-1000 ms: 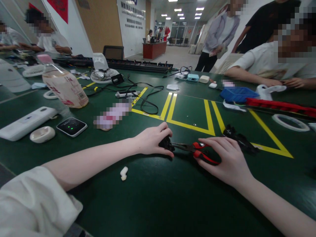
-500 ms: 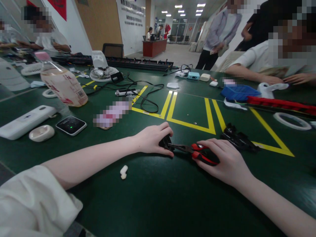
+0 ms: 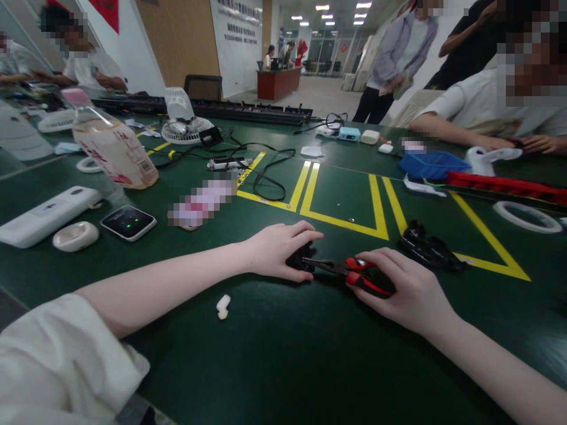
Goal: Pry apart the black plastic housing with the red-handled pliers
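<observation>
In the middle of the green table, my left hand (image 3: 283, 251) holds a small black plastic part (image 3: 301, 257) between thumb and fingers, with the index finger stretched out over it. My right hand (image 3: 401, 289) grips needle-nose pliers (image 3: 352, 268) by their red and black handles. The plier tips reach the right side of the black part; whether they pinch anything there is too small to tell. Beyond my right hand lies a bundle of glossy black pieces (image 3: 429, 248). A white earbud (image 3: 223, 307) rests on the table below my left forearm.
To the left are a drink bottle (image 3: 115, 144), a white power bank (image 3: 48, 215), an earbud case (image 3: 75, 236), a square device (image 3: 128, 223) and a phone (image 3: 201, 203). Yellow tape (image 3: 341, 222) marks the table. At right sit a blue tray (image 3: 429, 165) and a tape roll (image 3: 527, 216).
My left index finger has straightened and lifted off the black part. The pliers and my right hand have hardly moved. A person at the back right has raised an arm.
</observation>
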### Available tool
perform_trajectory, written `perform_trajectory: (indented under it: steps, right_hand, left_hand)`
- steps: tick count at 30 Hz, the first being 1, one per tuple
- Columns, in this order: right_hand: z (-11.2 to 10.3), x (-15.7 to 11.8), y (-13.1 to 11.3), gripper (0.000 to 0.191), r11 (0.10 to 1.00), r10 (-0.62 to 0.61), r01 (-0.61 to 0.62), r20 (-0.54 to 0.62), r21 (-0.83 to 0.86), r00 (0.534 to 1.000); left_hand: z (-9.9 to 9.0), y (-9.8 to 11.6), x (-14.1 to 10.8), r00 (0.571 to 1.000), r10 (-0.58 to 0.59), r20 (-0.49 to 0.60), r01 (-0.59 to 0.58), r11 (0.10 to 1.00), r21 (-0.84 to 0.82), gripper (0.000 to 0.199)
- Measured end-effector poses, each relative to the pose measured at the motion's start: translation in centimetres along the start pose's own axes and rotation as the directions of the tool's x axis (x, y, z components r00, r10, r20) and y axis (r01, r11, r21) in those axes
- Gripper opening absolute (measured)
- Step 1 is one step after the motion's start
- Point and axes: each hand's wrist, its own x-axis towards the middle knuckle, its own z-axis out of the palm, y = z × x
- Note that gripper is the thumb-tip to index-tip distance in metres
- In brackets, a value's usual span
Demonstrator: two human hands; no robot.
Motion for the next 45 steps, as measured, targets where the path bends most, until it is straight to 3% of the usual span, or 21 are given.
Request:
perform_trajectory:
  steps: [4, 14, 29, 45]
  right_hand:
    - [0.04, -0.05, 0.05, 0.038, 1.0, 0.014, -0.013, 0.007, -0.017, 1.0]
    - [-0.13, -0.01, -0.02, 0.038, 0.998, 0.03, -0.03, 0.001, -0.047, 1.0]
    - [-0.54, 0.46, -0.4, 0.037, 0.997, 0.026, -0.025, 0.008, -0.069, 1.0]
    - [-0.22, 0.32, -0.24, 0.038, 0.997, 0.075, -0.075, 0.044, 0.004, 0.996]
  left_hand:
    - [0.01, 0.02, -0.07, 1.0, 0.006, -0.018, -0.006, 1.0, -0.006, 0.083]
    - [-0.55, 0.4, -0.1, 1.0, 0.008, 0.023, -0.009, 1.0, 0.026, 0.078]
    - [-0.35, -0.05, -0.04, 0.997, 0.055, 0.054, -0.056, 0.998, 0.024, 0.042]
    - [-0.17, -0.36, 0.06, 0.998, 0.047, 0.036, -0.046, 0.999, -0.028, 0.041]
